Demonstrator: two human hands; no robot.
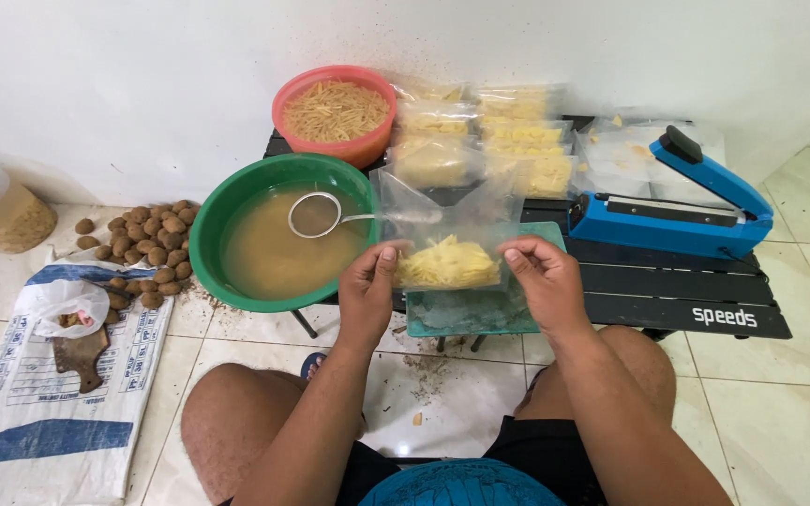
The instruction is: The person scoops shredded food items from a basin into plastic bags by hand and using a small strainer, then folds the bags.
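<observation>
We held a clear plastic bag (446, 245) of pale yellow strips between both hands, above a green tray (476, 309) on the low black surface (686, 290). Our left hand (367, 290) pinched the bag's left edge, its fingers (388, 255) closed on the plastic; our right hand (541, 279) gripped the right edge the same way. Just left of the bag sat a green basin (213, 234) of cloudy brown liquid with a metal strainer (316, 214) resting in it. Behind it stood a red bowl (367, 145) of yellow strips, beside filled bags (480, 136). A blue heat sealer (672, 201) lay to our right. Brown tubers (147, 239) were heaped on the floor.
</observation>
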